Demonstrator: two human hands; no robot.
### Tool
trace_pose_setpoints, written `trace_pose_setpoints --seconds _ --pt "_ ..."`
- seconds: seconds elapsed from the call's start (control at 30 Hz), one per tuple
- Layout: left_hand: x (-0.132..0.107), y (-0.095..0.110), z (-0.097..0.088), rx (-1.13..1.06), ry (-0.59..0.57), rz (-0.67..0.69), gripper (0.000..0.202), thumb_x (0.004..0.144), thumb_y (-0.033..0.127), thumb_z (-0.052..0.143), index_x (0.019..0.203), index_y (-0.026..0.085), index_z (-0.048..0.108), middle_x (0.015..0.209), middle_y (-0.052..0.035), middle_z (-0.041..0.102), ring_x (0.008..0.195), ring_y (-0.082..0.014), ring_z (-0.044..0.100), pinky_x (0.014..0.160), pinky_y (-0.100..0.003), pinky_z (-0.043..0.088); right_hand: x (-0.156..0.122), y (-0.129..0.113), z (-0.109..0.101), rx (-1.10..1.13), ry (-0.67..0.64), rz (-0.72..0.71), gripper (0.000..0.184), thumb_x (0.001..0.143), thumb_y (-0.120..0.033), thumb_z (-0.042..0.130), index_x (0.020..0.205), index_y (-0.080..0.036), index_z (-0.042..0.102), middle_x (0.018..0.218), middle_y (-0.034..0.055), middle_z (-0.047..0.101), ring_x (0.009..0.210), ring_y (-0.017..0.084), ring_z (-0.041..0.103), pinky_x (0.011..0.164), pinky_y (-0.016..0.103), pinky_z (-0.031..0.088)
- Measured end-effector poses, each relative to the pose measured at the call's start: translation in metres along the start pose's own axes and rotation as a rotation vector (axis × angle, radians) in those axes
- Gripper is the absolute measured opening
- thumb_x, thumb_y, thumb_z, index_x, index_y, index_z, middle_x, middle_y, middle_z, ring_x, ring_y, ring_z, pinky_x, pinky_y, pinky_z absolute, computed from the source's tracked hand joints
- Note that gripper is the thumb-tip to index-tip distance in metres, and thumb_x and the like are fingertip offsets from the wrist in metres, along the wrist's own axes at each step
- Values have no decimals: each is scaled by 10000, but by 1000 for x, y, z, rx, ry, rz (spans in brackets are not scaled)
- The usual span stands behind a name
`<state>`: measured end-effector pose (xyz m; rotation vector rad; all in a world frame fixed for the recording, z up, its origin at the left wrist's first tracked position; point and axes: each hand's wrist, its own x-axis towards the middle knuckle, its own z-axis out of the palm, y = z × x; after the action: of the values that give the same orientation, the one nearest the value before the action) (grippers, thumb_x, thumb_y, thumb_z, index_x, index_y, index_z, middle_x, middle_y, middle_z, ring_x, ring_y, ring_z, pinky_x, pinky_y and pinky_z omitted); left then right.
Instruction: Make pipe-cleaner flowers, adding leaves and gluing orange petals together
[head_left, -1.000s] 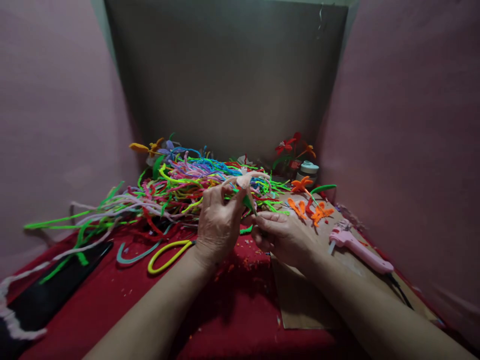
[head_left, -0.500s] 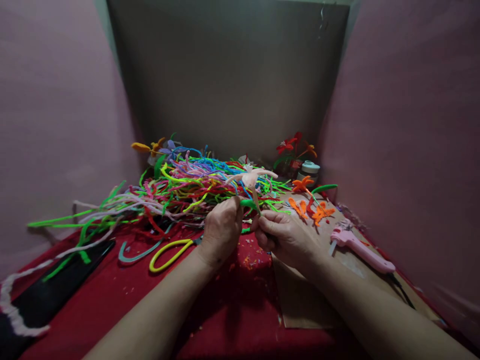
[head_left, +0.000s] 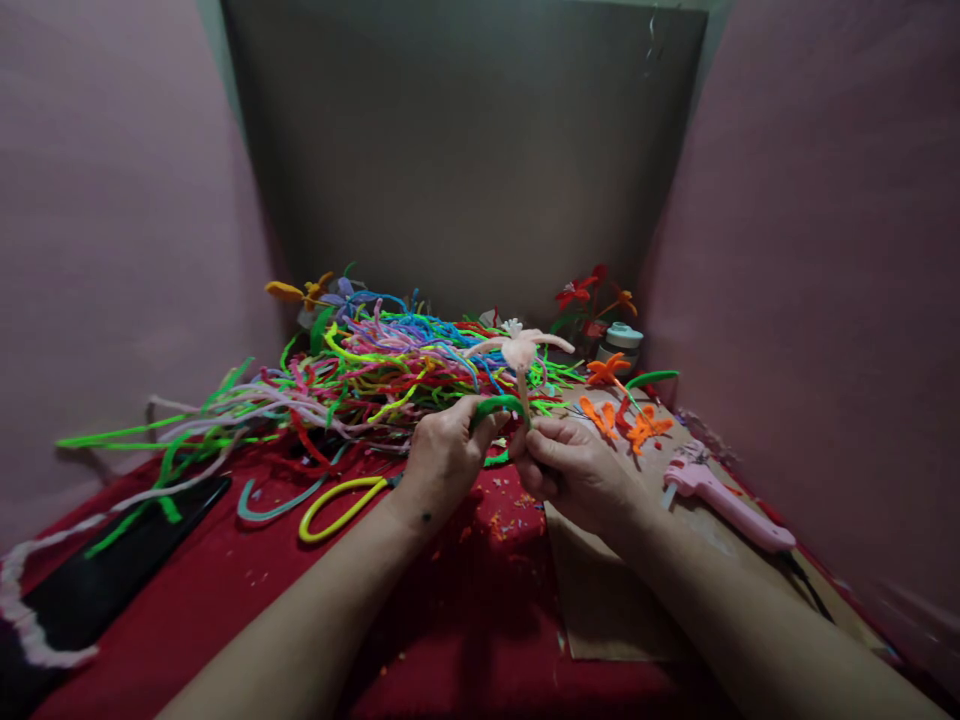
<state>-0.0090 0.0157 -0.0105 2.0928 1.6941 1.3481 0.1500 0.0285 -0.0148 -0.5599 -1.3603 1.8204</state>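
Note:
My right hand [head_left: 566,458] is closed on the stem of a pale pink pipe-cleaner flower [head_left: 519,350], which stands upright with its petals spread. A green pipe cleaner [head_left: 496,404] bends across to that stem, and my left hand [head_left: 450,450] pinches its other side. Where the green piece meets the stem, my right fingertips partly cover it. Behind both hands lies a heaped pile of many-coloured pipe cleaners [head_left: 397,370]. Yellow-handled scissors or pliers [head_left: 341,510] rest beside my left wrist, their tips hidden.
On the right, a pink glue gun [head_left: 731,507] lies on a brown board [head_left: 607,610] near orange flower pieces [head_left: 645,428]. A lidded jar [head_left: 622,340] and red flowers [head_left: 576,293] stand behind. A black flat object [head_left: 127,570] lies left on the red cloth [head_left: 442,640].
The pink flower and my right hand have shifted slightly right. My left hand has turned, and more of the green pipe cleaner shows, arched between the hands.

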Motion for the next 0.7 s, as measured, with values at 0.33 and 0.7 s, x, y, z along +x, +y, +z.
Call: trace_pose_setpoints --seconds 0.33,0.7 --pt "1 -3 0 -35 45 15 269 847 273 448 635 175 581 553 -3 586 504 -105 505 536 -223 359 1 2 -2 -14 -47 12 328 669 -446 713 687 -143 590 497 -39 502 421 44 342 430 211 178" --pt "17 -12 -9 -869 10 -560 185 716 279 624 772 107 587 609 -22 629 445 -102 555 443 -211 421 6 11 -9 -12 -84 -173 230 782 -391 640 788 -161 646 642 -1 567 570 93 459 570 245 325"
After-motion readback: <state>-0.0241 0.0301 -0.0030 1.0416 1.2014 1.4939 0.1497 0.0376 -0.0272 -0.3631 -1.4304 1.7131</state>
